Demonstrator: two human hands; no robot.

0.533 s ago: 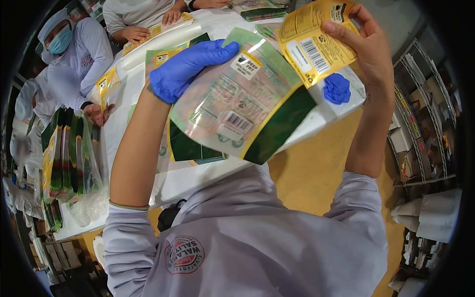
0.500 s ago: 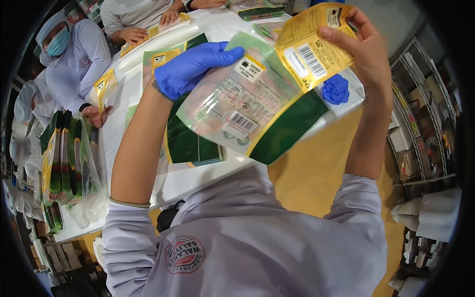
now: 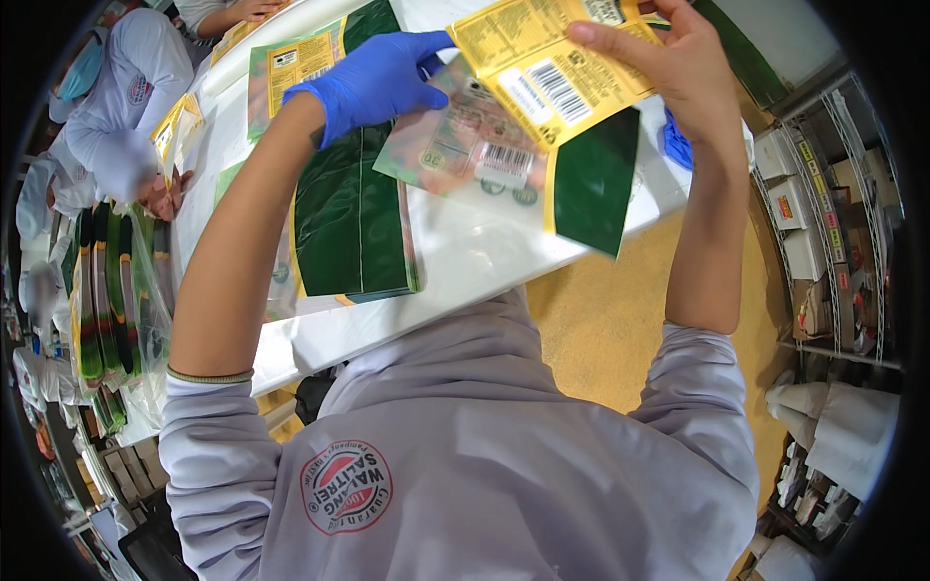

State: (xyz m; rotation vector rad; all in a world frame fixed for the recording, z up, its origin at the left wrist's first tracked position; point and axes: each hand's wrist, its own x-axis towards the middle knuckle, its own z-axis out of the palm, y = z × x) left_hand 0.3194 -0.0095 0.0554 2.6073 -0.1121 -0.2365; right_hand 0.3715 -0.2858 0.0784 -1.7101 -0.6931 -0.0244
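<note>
My right hand (image 3: pixel 668 68), bare, pinches a yellow printed label (image 3: pixel 557 82) with a barcode, above the table's far right part. Overlapping behind the label is a clear printed plastic pouch (image 3: pixel 484 155) with a dark green end panel (image 3: pixel 596 184). My left hand (image 3: pixel 378 82) wears a blue glove. Its index finger and thumb are apart beside the pouch's left edge, the fingertip close to the label's corner. Under that hand lies a stack of similar pouches (image 3: pixel 354 223), dark green side showing. Another pouch (image 3: pixel 291 63) with a yellow panel lies farther back.
The white table (image 3: pixel 455 257) ends in front of me, above a yellow floor (image 3: pixel 601 320). A crumpled blue glove (image 3: pixel 676 143) lies near its right edge. At left, a masked co-worker (image 3: pixel 140 58) sits near stacked pouches (image 3: pixel 107 300) in clear plastic. Wire shelving (image 3: pixel 838 213) stands at right.
The pouch has moved down and right relative to my gloved left hand, whose finger and thumb have spread. The label has shifted left across it. The whole view has shifted too.
</note>
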